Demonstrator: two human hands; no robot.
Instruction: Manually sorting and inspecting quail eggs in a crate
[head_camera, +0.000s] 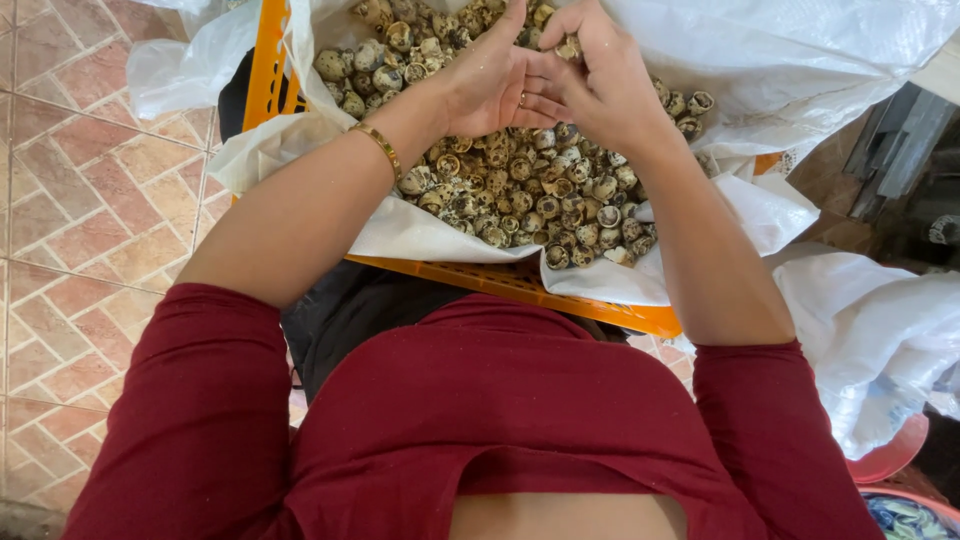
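A heap of small speckled quail eggshells lies on a white plastic sheet inside an orange crate. Both my hands are raised over the heap at the top of the view, fingers together. My left hand, with a ring and a gold bangle at the wrist, touches my right hand. My right fingertips pinch a small speckled egg. What my left hand grips is hidden by the fingers.
Red and beige tiled floor runs along the left. A white sack lies at the right, with a red bowl rim below it and dark metal parts at the far right.
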